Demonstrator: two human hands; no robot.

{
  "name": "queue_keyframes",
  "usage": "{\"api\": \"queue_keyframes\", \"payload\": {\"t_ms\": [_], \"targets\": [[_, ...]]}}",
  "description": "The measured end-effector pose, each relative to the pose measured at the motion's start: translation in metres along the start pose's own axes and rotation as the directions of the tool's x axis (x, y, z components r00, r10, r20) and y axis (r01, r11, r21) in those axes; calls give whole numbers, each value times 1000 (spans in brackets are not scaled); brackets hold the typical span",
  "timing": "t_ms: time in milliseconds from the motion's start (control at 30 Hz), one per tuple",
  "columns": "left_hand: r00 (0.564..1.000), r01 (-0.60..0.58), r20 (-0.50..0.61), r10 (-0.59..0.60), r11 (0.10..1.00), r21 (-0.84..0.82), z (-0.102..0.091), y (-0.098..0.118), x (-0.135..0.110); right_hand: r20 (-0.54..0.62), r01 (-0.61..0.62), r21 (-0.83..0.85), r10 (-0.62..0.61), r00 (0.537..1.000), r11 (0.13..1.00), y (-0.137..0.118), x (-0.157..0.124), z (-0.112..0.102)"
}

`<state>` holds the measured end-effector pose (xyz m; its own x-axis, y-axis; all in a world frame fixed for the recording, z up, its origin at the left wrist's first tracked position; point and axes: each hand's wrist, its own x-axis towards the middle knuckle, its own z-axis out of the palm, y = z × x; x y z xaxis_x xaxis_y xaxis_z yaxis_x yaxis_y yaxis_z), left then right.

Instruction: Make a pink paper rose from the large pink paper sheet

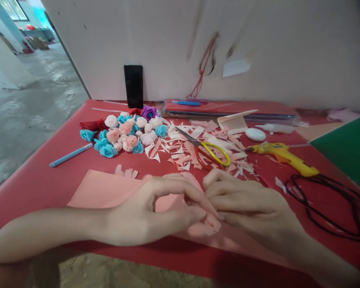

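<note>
My left hand (168,212) pinches a small rolled pink paper flower (208,227) between thumb and fingers. From the other side, my right hand (243,200) presses its curled fingers against the same flower, fingertips meeting those of my left. Under both hands lies a sheet of pink paper (99,186) on the red table. Just beyond them, scissors (210,150) with one yellow and one red handle rest on a heap of pink and white paper scraps (180,150). My fingers hide part of the flower.
A pile of paper flowers (130,138) sits left of the scraps, with a blue pen (70,155) beside it. A yellow glue gun (283,156) with a coiled black cord (307,212) lies right. Against the wall leans a black phone (133,86). A white oval object (255,134) is near a bottle.
</note>
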<state>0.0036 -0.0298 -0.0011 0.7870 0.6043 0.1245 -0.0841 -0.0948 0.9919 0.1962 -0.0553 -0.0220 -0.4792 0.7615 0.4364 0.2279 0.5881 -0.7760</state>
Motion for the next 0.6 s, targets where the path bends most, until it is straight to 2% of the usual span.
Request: {"api": "queue_keyframes", "payload": {"t_ms": [300, 467, 600], "targets": [[999, 34, -26, -38, 990, -139, 0, -2, -1, 27, -111, 142, 108, 994, 984, 7, -2, 1], [991, -13, -130, -9, 986, -166, 2, -7, -1, 12, -175, 175, 176, 984, 969, 8, -2, 1], [986, -19, -164, -6, 989, -147, 1, -8, -1, 31, -229, 205, 227, 973, 952, 7, -1, 3]]}}
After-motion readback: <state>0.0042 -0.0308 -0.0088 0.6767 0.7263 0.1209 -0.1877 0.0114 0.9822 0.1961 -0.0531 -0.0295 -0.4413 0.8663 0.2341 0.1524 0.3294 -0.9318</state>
